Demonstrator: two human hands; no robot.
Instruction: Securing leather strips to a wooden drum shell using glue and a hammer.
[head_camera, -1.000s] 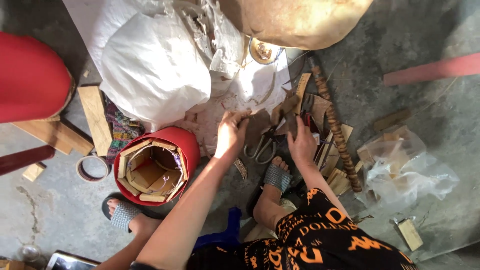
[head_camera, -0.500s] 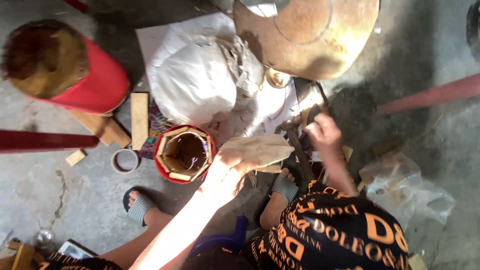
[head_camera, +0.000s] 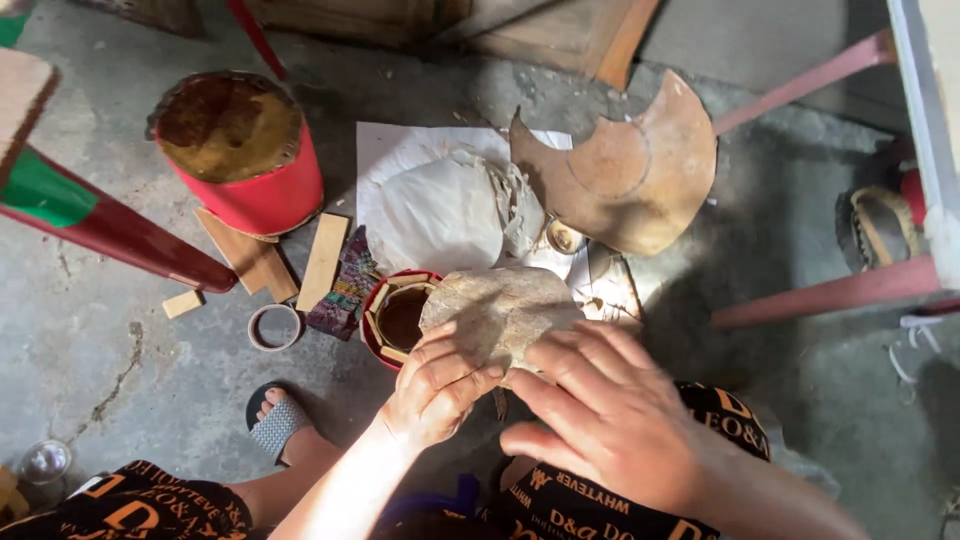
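Now both hands are gripping one thing — a pale tan, rounded sheet of stiff hide (head_camera: 500, 312) held just above the floor. The left hand (head_camera: 435, 385) is curling over its near-left edge, fingers bent and pressing on top, the forearm running up from the lower left. The right hand (head_camera: 605, 415) is lying flatter, fingers spread and reaching leftward over the near-right edge; whether its thumb is pinching beneath cannot be told.

Under the hide's far-left part, a small red drum shell with wooden blocks lining its inside (head_camera: 392, 318) is sitting on the grey concrete floor (head_camera: 130, 350), its right half being covered by the sheet. Just left of the shell a patterned dark cloth scrap (head_camera: 345, 287) is lying, then a flat pale wooden slat (head_camera: 323, 262) and a ring of tape (head_camera: 275, 327). Beyond the hide a crumpled white plastic bag (head_camera: 440, 215) is resting on white paper, touching a large broken brown disc of hide with a notched edge (head_camera: 625, 175). A larger red drum with a brown skin top (head_camera: 240, 150) is standing well apart at upper left.

Open room — the bare floor is widest to the left and lower left, past a sandalled foot (head_camera: 275, 420); to the right, red-painted metal legs (head_camera: 830, 295) are hemming the space.
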